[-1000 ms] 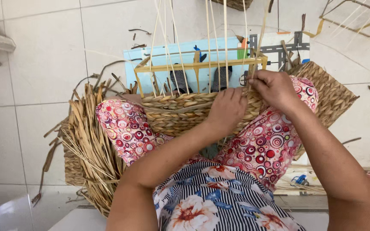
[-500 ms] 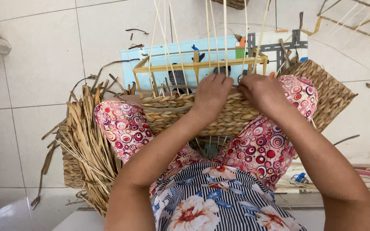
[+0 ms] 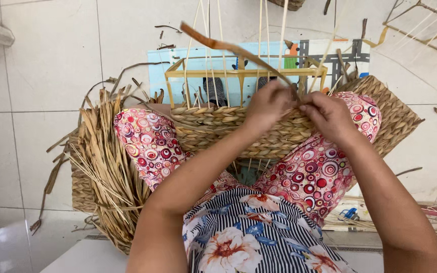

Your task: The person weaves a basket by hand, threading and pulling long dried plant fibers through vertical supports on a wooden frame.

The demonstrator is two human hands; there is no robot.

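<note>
A half-woven basket (image 3: 213,126) of braided straw rests between my knees, with thin upright stakes and a yellow wooden frame (image 3: 238,74) rising from it. My left hand (image 3: 266,106) pinches a long brown straw strand (image 3: 228,48) at the basket's upper edge; the strand's free end sweeps up and to the left. My right hand (image 3: 330,115) sits right beside it on the rim, fingers closed against the same strand and weave.
A bundle of loose dry straw (image 3: 102,167) lies at my left knee. A finished woven mat or panel (image 3: 393,119) lies under my right knee. A blue printed sheet (image 3: 178,63) covers the tiled floor behind the basket. More canes lie at the right edge.
Both hands have shifted together along the rim. The straw strand now swings up and left above the frame.
</note>
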